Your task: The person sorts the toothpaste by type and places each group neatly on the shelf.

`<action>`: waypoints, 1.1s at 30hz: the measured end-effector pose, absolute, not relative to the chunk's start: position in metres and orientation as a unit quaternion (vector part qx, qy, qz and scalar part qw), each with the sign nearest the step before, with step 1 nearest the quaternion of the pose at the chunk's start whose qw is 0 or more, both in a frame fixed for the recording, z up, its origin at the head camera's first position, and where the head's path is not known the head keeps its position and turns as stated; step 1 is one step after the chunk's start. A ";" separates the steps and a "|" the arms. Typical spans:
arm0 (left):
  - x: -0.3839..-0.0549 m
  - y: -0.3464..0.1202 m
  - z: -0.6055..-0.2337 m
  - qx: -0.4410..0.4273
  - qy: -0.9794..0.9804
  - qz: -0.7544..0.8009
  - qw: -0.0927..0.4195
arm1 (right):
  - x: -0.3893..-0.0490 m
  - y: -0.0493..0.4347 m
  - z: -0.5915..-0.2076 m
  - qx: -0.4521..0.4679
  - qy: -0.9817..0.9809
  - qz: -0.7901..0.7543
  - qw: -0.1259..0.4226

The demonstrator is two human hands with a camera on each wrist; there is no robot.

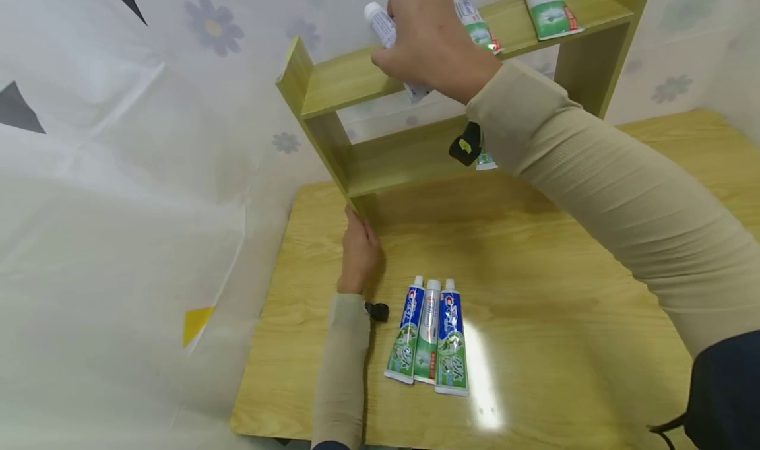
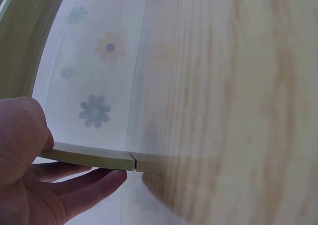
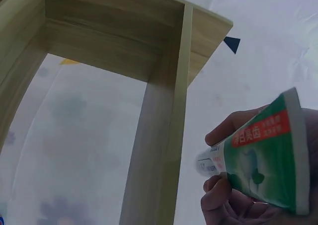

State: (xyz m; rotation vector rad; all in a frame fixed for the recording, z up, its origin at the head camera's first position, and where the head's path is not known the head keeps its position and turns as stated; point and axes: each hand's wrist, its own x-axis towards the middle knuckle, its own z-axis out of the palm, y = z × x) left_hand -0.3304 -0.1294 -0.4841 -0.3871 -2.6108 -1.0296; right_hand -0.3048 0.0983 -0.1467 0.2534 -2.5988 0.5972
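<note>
My right hand (image 1: 436,37) grips a white and green toothpaste tube (image 3: 258,160), holding it above the upper board of a wooden shelf (image 1: 350,80). The capped end points up and left in the head view; the flat green end shows in the right wrist view. Low at the shelf's left side, my left hand (image 1: 359,255) pinches the edge of its side panel (image 2: 89,158), thumb on one face and fingers on the other. Two similar tubes, a middle one (image 1: 475,22) and a right one (image 1: 551,11), lie on the upper board.
On the table (image 1: 534,357), two blue and green toothpaste tubes (image 1: 406,331) flank a white and green tube (image 1: 429,334), caps towards the shelf. Another tube (image 1: 485,161) on the lower board is mostly hidden by the right sleeve. A flower-patterned wall covering (image 1: 214,24) stands behind.
</note>
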 end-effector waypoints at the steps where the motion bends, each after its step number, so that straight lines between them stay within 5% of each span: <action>1: -0.326 -0.128 -0.481 -0.133 -0.910 -0.364 0.147 | -0.308 0.100 -0.145 0.088 -0.945 0.222 0.224; 10: -0.324 -0.124 -0.481 -0.133 -0.913 -0.357 0.149 | -0.333 0.117 -0.144 0.042 -0.954 0.243 0.172; 20: -0.368 -0.134 -0.540 -0.159 -0.902 -0.344 0.205 | -0.345 0.115 -0.145 0.031 -0.966 0.200 0.160; 33: -0.323 -0.119 -0.484 -0.154 -0.907 -0.352 0.171 | -0.365 0.112 -0.144 -0.009 -0.984 0.131 0.117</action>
